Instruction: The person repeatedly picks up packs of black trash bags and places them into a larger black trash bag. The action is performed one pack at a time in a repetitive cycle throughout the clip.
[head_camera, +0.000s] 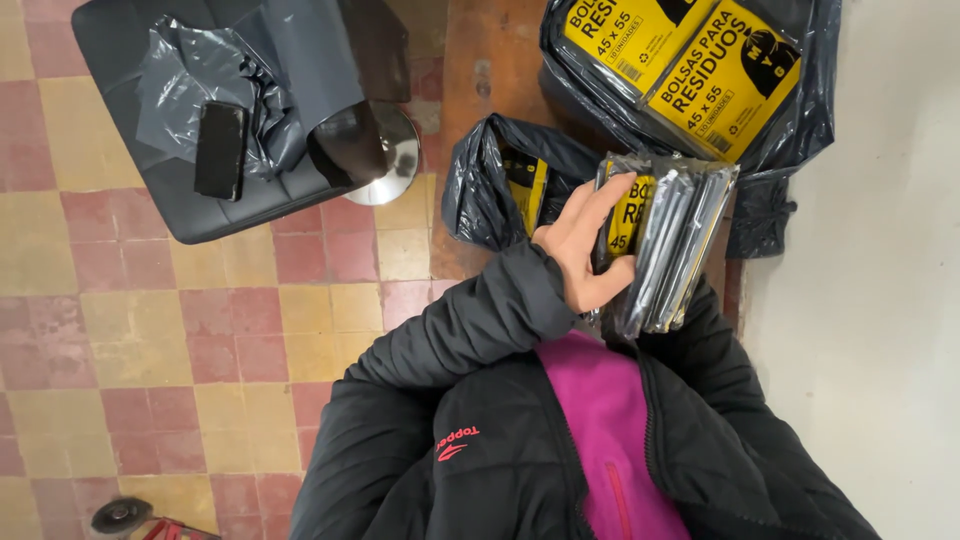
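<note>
Centre right: left hand (580, 250) closed around a stack of flat packets (672, 240), right hand hidden beneath; judged mid-gathering, beside the open black bag (480, 185).

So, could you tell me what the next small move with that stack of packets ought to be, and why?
Probably lower the stack of packets into the open black bag on the floor beside it. The left hand presses the stack, which stands on edge against the chest; the bag gapes just left of it with a yellow packet already inside. The right hand is hidden behind the stack.
</note>
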